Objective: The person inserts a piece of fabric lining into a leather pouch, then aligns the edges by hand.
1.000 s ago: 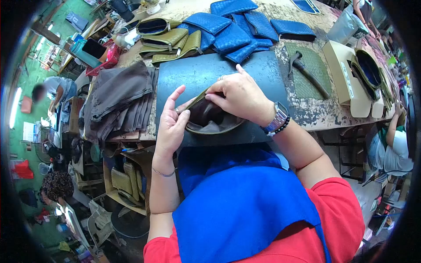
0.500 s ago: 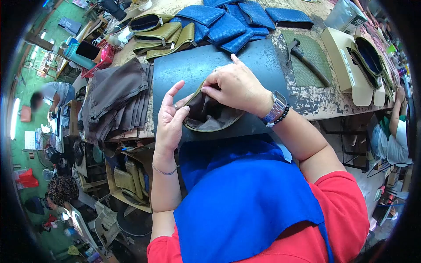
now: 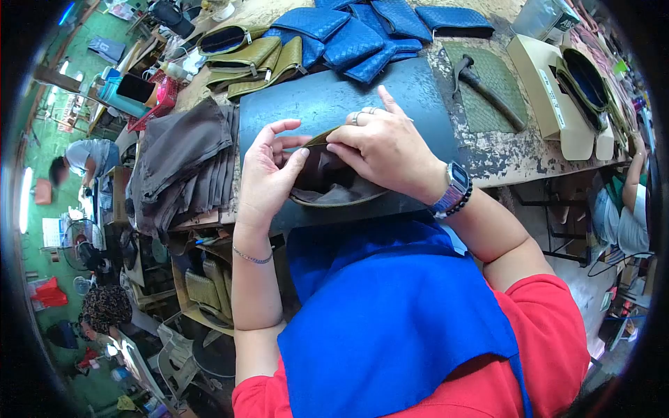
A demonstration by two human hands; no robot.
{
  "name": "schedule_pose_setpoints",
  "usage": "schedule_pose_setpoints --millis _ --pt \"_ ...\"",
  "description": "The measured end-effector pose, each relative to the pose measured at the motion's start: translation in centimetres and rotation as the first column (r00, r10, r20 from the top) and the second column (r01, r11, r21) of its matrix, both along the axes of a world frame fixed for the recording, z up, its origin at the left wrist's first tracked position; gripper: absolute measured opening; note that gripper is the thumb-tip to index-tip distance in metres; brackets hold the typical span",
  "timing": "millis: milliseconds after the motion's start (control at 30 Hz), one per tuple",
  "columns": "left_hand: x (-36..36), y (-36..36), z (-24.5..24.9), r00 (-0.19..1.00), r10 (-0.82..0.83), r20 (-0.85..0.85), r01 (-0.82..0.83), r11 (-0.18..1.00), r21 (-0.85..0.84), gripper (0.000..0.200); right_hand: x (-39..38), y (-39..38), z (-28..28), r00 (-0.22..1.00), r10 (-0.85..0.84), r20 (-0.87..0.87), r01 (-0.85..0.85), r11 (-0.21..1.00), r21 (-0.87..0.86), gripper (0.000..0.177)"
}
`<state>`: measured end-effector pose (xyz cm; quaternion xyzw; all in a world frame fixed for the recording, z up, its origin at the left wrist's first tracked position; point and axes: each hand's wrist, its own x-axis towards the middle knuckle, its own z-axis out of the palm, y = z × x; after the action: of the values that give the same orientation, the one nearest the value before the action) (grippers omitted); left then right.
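An olive pouch with a dark brown lining (image 3: 341, 189) stands open-mouthed over the dark work board (image 3: 279, 104). My left hand (image 3: 270, 169) pinches its rim on the left between thumb and fingers. On the far rim, my right hand (image 3: 390, 148) has thumb and fingers closed on the edge, its index finger raised. Behind the board lie olive zip pouches (image 3: 254, 66) and a heap of blue woven pouches (image 3: 355, 42). A stack of dark brown cloth pieces (image 3: 182, 157) is to the left of my left hand.
Right of the board, a hammer (image 3: 491, 94) rests on a green woven sheet (image 3: 481, 115). An open cardboard box (image 3: 540, 97) with olive pouches stands at the table's right. A red basket (image 3: 164, 101) is at the back left. Other people are at both sides.
Both hands have shifted along the pouch's rim; the right has moved slightly right and down. The left fingers are more curled over the edge. The view has shifted slightly.
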<state>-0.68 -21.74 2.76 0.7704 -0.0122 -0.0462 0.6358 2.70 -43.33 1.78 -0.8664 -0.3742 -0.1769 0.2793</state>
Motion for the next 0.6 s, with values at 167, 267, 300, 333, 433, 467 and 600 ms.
schedule_pose_setpoints --millis 167,267,300,333,433,467,600 --pt "0.0 -0.7 -0.4 0.999 -0.044 -0.028 0.038 0.981 -0.188 0.054 0.2 -0.2 0.2 0.995 -0.031 -0.099 0.036 0.998 0.05 0.017" --pt "0.2 -0.6 -0.3 0.997 -0.053 -0.063 0.038 0.975 -0.217 0.055 0.5 0.0 0.7 0.985 -0.065 -0.163 0.069 0.997 0.024 0.018" --pt "0.2 -0.6 -0.2 0.995 -0.055 -0.079 0.035 0.973 -0.229 0.055 0.6 0.1 0.8 0.981 -0.078 -0.18 0.082 0.997 0.013 0.018" --pt "0.3 -0.6 -0.2 0.994 -0.063 -0.085 0.041 0.971 -0.236 0.055 0.8 0.1 0.8 0.978 -0.081 -0.193 0.086 0.996 0.014 0.018" --pt "0.5 -0.4 -0.4 0.992 -0.078 -0.096 0.052 0.967 -0.25 0.057 1.2 0.2 0.7 0.973 -0.089 -0.211 0.093 0.996 0.011 0.019" --pt "0.5 -0.4 -0.5 0.992 -0.079 -0.094 0.053 0.967 -0.25 0.058 1.3 0.3 0.6 0.975 -0.092 -0.202 0.095 0.996 0.004 0.018" --pt "0.7 -0.4 -0.6 0.992 -0.082 -0.093 0.057 0.968 -0.244 0.059 1.3 0.3 0.7 0.974 -0.099 -0.205 0.098 0.995 -0.017 0.018"
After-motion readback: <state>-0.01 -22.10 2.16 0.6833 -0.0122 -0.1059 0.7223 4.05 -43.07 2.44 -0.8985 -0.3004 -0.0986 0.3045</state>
